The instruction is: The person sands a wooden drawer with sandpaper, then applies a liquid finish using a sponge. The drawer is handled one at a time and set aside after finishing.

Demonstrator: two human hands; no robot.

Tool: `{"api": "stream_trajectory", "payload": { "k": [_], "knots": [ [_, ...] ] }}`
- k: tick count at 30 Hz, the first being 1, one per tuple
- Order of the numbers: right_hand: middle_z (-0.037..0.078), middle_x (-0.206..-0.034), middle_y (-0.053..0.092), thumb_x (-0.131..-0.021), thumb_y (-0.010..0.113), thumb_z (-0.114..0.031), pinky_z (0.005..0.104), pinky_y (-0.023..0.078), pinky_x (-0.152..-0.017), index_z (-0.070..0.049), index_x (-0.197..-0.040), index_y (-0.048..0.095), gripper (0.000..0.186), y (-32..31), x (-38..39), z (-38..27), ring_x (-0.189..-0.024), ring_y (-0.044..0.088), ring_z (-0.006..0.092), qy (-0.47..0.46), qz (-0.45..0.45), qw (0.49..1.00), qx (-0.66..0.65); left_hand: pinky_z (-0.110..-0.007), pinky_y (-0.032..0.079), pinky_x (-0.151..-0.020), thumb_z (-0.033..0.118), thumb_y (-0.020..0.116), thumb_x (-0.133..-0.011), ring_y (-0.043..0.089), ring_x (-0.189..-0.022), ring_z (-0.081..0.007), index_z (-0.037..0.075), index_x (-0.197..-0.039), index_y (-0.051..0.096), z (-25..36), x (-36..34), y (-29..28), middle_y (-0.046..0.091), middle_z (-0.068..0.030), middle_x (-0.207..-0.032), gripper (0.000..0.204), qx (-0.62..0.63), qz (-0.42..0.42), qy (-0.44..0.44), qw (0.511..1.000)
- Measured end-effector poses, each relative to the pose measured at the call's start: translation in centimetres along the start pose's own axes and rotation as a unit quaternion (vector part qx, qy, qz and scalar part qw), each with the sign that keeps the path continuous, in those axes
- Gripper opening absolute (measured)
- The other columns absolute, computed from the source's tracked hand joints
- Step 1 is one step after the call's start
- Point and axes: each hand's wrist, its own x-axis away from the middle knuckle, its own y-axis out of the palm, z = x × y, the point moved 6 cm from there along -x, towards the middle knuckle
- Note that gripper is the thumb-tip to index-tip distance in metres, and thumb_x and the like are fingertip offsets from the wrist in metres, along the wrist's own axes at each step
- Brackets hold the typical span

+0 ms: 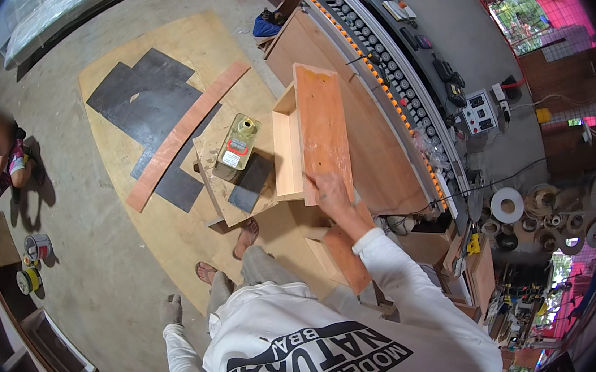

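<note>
My right hand [332, 195] is bare and closed at the near end of a wooden drawer [322, 122], its fingers over the orange-brown front panel's edge. The drawer's pale inside faces left, and a shiny patch shows on the panel near my fingers. My left hand [171, 310], in a grey glove, hangs low at my left side, holding nothing, its fingers loosely extended. Left of the drawer, a rectangular metal can [236, 147] with an open round mouth stands on a low stained board [221, 198], beside a dark flat piece [251, 183].
A second drawer [345, 257] lies beside my right arm. Beyond the can, a reddish wooden strip [187, 136] crosses dark sheets on plywood [102, 83]. A roller machine [388, 75] runs along the right. A crouching person [4, 155] is at the left, near small cans [38, 247].
</note>
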Motion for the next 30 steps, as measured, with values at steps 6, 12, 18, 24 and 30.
{"api": "stream_trajectory", "payload": {
  "k": [6, 12, 18, 24, 30],
  "knots": [
    [0.019, -0.093, 0.072, -0.085, 0.064, 0.003, 0.0487, 0.054, -0.077, -0.005, -0.109, 0.073, 0.026, -3.6, 3.1, -0.7, -0.085, 0.065, 0.0402, 0.008, -0.002, 0.999, -0.054, -0.042, 0.057, -0.077, 0.031, 0.071, -0.089, 0.075, -0.081, -0.0293, 0.0, -0.105, 0.078, -5.0, -0.9, 2.7, 0.077, -0.0177, -0.089, 0.036, 0.006, -0.047, -0.064, 0.997],
    [0.024, -0.087, 0.073, -0.087, 0.063, -0.004, 0.0514, 0.057, -0.077, -0.005, -0.118, 0.073, 0.033, 0.8, 4.3, -4.8, -0.082, 0.071, 0.043, 0.074, -0.053, 0.995, 0.037, -0.041, 0.057, -0.072, 0.029, 0.072, -0.088, 0.073, -0.075, -0.0268, 0.0, -0.103, 0.078, -8.7, 1.8, 2.4, 0.075, -0.0147, -0.08, 0.034, 0.041, -0.067, -0.125, 0.989],
    [0.027, -0.091, 0.072, -0.089, 0.066, -0.017, 0.0519, 0.057, -0.081, -0.004, -0.117, 0.071, 0.031, -4.8, 4.4, 1.6, -0.09, 0.072, 0.0431, 0.267, 0.065, 0.961, -0.034, -0.042, 0.058, -0.078, 0.032, 0.071, -0.087, 0.076, -0.084, -0.0313, 0.001, -0.107, 0.078, -9.7, 2.6, 0.7, 0.077, -0.0186, -0.087, 0.038, -0.02, -0.051, -0.105, 0.993],
    [0.026, -0.092, 0.073, -0.089, 0.064, -0.012, 0.0518, 0.057, -0.078, -0.002, -0.104, 0.07, 0.019, 0.3, 2.9, 0.1, -0.088, 0.073, 0.0431, 0.212, 0.053, 0.975, 0.044, -0.044, 0.058, -0.083, 0.034, 0.068, -0.088, 0.076, -0.09, -0.0341, 0.002, -0.113, 0.077, -11.1, 2.1, 0.3, 0.077, -0.0225, -0.096, 0.042, -0.034, -0.082, -0.108, 0.99],
    [0.021, -0.091, 0.075, -0.092, 0.071, -0.017, 0.0429, 0.058, -0.081, -0.002, -0.113, 0.073, 0.025, -1.9, 2.7, -1.8, -0.088, 0.075, 0.0323, 0.206, 0.093, 0.944, -0.241, -0.048, 0.057, -0.079, 0.031, 0.066, -0.092, 0.072, -0.083, -0.0358, -0.001, -0.112, 0.073, -10.3, 1.2, 0.8, 0.073, -0.0215, -0.086, 0.038, 0.01, -0.025, -0.065, 0.998]
  ]
}}
